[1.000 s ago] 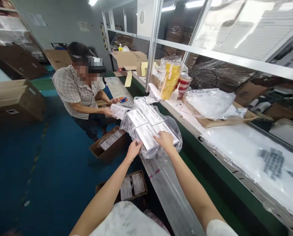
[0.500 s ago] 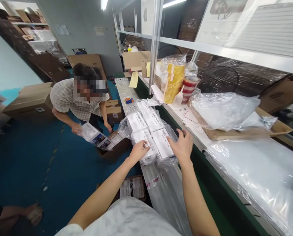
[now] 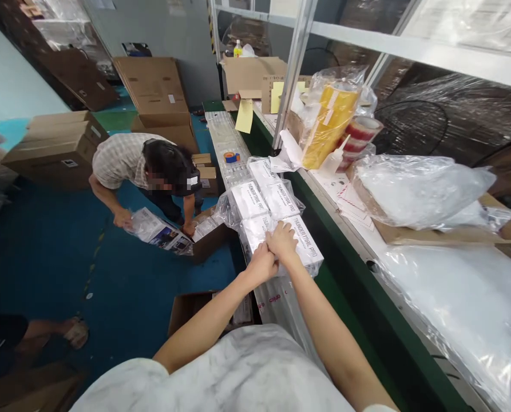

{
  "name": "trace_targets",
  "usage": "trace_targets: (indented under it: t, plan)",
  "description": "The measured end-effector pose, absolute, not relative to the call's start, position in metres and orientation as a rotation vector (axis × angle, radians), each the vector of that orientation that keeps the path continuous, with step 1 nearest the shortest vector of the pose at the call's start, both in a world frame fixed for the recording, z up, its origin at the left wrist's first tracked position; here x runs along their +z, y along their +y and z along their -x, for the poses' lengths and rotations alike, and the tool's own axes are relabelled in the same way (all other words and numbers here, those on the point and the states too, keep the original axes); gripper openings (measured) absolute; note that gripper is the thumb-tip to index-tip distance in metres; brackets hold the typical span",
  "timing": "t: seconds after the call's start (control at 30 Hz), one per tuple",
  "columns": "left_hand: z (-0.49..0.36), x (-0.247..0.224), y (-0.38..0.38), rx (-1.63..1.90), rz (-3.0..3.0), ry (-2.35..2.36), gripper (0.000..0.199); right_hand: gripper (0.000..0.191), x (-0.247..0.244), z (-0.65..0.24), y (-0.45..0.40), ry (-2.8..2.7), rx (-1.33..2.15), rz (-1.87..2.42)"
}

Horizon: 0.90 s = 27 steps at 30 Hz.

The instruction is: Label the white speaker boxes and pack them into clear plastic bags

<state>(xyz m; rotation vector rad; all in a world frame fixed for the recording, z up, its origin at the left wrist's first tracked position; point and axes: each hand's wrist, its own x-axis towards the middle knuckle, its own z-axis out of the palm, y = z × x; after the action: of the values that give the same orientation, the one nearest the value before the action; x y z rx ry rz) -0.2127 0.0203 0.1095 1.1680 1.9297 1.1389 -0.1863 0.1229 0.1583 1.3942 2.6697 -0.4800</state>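
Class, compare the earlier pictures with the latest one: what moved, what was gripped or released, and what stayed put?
The right hand, lifted open half a second ago, has come down beside the left hand on the near edge of the bagged white boxes. The co-worker has bent lower, holding a bagged pack by the floor carton. The boxes stayed put.

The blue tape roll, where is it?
In the head view the tape roll lies up the middle on the long bench, just beyond the bagged white boxes, right of the bending person.
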Motion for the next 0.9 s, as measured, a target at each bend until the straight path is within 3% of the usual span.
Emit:
trace_targets:
  t: [0.07,0.17,0.33,0.4,0.57,0.9]
  plan:
    - [0.215,0.111,0.011,0.924,-1.426,2.0,0.027,0.048,0.154,0.185,0.124,2.679,-0.421,-1.387]
    - [0.219,0.112,-0.001,0.9,-1.528,1.915,0.03,0.046,0.152,0.184,0.126,2.677,-0.393,-1.328]
    - [0.208,0.103,-0.007,0.939,-1.652,1.875,0.04,0.078,0.147,0.195,0.113,2.636,-0.334,-1.261]
    - [0.201,0.098,-0.009,0.957,-1.743,1.889,0.037,0.082,0.141,0.197,0.107,2.704,-0.175,-1.271]
    - [0.2,0.089,-0.03,1.226,-1.694,1.766,0.032,0.054,0.126,0.185,0.109,2.817,0.074,-1.225]
    - [0.226,0.089,-0.07,1.728,-0.887,1.729,0.023,0.036,0.121,0.185,0.137,2.792,0.021,-0.968]
